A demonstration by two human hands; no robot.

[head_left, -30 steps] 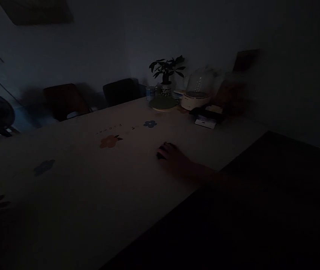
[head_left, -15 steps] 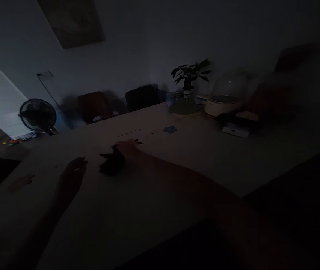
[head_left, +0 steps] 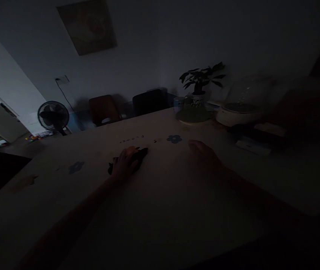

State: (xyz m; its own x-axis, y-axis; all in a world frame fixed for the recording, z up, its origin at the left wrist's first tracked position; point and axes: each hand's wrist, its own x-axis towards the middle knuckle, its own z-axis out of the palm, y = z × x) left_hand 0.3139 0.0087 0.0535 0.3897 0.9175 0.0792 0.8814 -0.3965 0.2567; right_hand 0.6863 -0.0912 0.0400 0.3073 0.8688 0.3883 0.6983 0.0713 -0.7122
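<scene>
Dim rm; table (head_left: 177, 195); left hand (head_left: 126, 162) grip on dark object (head_left: 141, 153), maybe; right hand (head_left: 205, 155) flat.

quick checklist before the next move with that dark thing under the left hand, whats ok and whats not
1. Left hand on the dark object: ok, the hand lies over it on the table.
2. Firm hold on the object: cannot tell, the fingers blur into it.
3. What the object is: cannot tell, too dark.
4. Right hand free: ok, it rests flat on the table, apart from the object.
5. Space around the object: ok, the plant and cooker stand at the far edge.
6. Lighting: not ok, the room is very dim.
</scene>
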